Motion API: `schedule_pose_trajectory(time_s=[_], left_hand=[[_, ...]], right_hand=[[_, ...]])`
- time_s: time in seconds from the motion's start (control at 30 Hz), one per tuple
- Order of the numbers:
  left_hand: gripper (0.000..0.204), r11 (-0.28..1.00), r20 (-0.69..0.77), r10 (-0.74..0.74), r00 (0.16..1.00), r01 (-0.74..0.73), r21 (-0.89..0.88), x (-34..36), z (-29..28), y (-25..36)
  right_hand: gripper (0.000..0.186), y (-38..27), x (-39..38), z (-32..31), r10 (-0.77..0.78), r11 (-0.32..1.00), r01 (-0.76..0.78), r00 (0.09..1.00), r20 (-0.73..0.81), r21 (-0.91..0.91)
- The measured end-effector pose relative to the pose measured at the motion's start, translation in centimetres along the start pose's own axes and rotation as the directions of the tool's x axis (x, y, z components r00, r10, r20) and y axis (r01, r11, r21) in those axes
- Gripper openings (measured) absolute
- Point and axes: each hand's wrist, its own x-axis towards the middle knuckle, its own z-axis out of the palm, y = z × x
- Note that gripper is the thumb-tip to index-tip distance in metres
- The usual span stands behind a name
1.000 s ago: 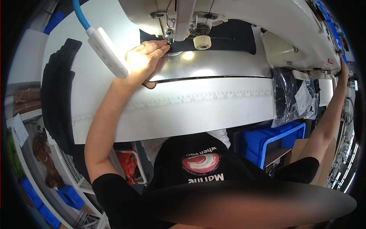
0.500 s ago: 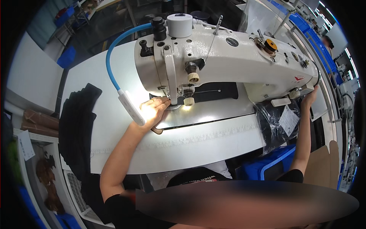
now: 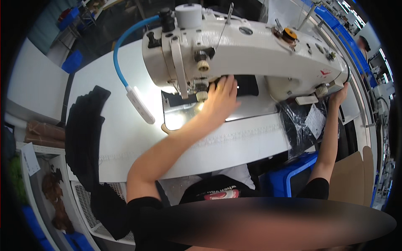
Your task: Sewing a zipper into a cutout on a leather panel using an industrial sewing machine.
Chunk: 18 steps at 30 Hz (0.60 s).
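My left hand [image 3: 222,99] reaches under the arm of a white sewing machine [image 3: 238,52], its fingers stretched out over a piece of black cloth [image 3: 248,85] on the machine bed. Beside the fingers a small bright tip shows; the slim metal tool lying there is mostly covered by the hand. At the machine's right end, my right hand [image 3: 338,94] is closed on the handwheel [image 3: 347,71], with its fingertips partly hidden. Left of the hand are the needle area and a lit white lamp [image 3: 140,104] on a blue flexible neck.
A stack of black cloth pieces [image 3: 83,134] hangs over the left table edge beside a white basket [image 3: 86,205]. A clear plastic bag with a paper label [image 3: 315,121] lies right of the bed. Below are a blue bin [image 3: 289,175] and cardboard [image 3: 347,175].
My left hand has left the needle area and moved right, onto the black cloth and metal tool under the machine arm. My right hand stays at the handwheel. The view has shifted slightly.
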Motion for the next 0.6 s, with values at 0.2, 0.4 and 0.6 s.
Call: schedule_pose_trajectory(time_s=[0.2,0.4,0.6], left_hand=[[0.032,0.811,0.141,0.165,0.976,-0.053,-0.582,-4.0,-0.2,0.0],[0.017,0.447,0.237,0.024,0.971,0.202,-0.872,-14.4,-6.6,-2.2],[0.040,0.924,-0.060,-0.098,0.993,0.068,-0.377,-12.0,-5.0,-7.2]], right_hand=[[0.044,-1.7,1.0,-1.1,0.090,0.971,-0.093,0.996,-0.022,-0.222],[0.047,-5.9,2.5,1.7,0.050,0.912,-0.057,0.998,-0.027,-0.406],[0.047,-8.0,7.5,3.4,-0.012,0.750,0.157,0.974,0.225,-0.642]])
